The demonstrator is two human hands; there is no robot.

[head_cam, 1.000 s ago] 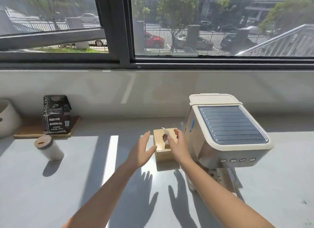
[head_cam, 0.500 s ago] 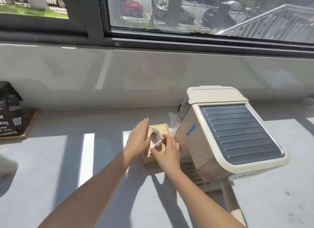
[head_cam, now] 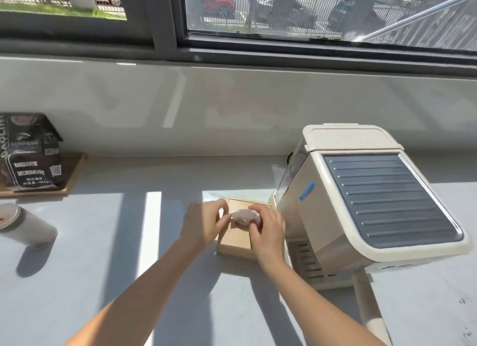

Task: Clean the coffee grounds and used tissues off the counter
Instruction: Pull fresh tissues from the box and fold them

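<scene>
Now both hands pinching one tissue (head_cam: 244, 215), left hand (head_cam: 204, 223), right hand (head_cam: 267, 231), over wooden box (head_cam: 233, 243), coffee machine (head_cam: 361, 203) crowding right.

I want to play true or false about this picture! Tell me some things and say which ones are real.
1. Both hands touch a tissue above the wooden box. True.
2. The coffee machine stands left of the box. False: it stands to the right.
3. The coffee bag sits on a wooden tray. True.
4. The left hand holds the tumbler. False: the tumbler stands alone, far to the left.
5. The right hand is beside the machine. True.
</scene>
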